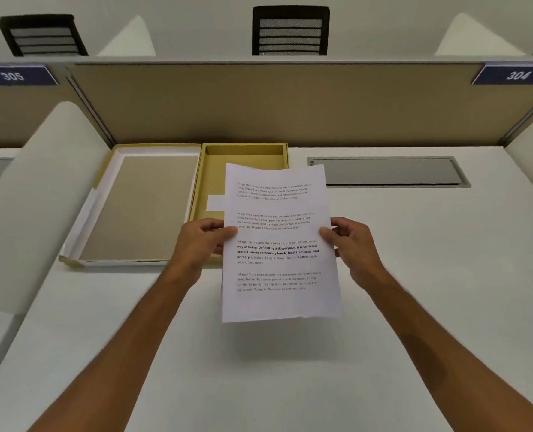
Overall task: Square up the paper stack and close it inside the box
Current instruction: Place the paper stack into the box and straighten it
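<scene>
A stack of white printed sheets (279, 266) hangs in the air above the white desk, lifted clear so that it casts a shadow below. My left hand (201, 241) grips its left edge and my right hand (351, 241) grips its right edge, thumbs on top. Behind the stack lies an open yellow box: its tray (212, 182) is partly hidden by the paper, with a small white tab inside. The hinged lid (140, 207) lies flat to the left, grey lining up.
A tan partition wall (290, 101) stands right behind the box. A grey cable hatch (386, 171) is set in the desk at the back right. A white curved divider (31, 198) borders the desk on the left. Two black chairs stand beyond the partition.
</scene>
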{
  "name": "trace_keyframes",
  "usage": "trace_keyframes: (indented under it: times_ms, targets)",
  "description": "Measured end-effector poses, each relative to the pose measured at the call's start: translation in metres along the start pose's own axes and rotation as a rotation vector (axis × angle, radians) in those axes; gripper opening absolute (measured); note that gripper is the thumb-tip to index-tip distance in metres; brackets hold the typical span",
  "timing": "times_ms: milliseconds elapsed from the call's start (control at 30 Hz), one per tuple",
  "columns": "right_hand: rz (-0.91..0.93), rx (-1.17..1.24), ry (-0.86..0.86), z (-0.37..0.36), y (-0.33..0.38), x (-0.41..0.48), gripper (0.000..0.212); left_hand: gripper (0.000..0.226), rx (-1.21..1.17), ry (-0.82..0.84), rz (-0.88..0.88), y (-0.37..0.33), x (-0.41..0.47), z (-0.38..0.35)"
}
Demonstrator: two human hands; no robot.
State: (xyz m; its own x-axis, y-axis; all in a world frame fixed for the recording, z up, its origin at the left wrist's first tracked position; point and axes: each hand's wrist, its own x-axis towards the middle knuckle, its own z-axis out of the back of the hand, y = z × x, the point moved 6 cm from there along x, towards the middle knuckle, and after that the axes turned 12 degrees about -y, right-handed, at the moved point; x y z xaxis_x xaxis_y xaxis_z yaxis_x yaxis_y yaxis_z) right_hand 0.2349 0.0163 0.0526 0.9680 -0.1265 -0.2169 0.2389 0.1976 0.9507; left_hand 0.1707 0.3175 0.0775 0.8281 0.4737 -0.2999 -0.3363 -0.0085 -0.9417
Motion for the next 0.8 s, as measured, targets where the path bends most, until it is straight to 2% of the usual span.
trace_keyframes:
  times_ms: [300, 433, 633, 733, 800]
  targets:
    - [-0.018, -0.014, -0.061, -0.083, 0.04, 0.062, 0.013, 0.023, 0.14, 0.008, -0.019, -0.039, 0.104, 0.032]
    - [-0.049, -0.083, -0.061, -0.115, 0.045, 0.1, 0.012, 0.023, 0.195, -0.014, 0.028, -0.034, 0.15, 0.031]
    - [-0.036, -0.234, -0.064, -0.15, 0.033, 0.14, 0.002, 0.021, 0.397, -0.099, 0.072, -0.009, 0.2, 0.023]
    - [-0.039, -0.319, -0.075, -0.168, 0.019, 0.161, 0.014, 0.021, 0.496, -0.147, 0.067, 0.001, 0.224, 0.018]
    - [-0.046, -0.354, -0.089, -0.176, 0.012, 0.17, 0.014, 0.02, 0.557, -0.161, 0.052, 0.006, 0.236, 0.013]
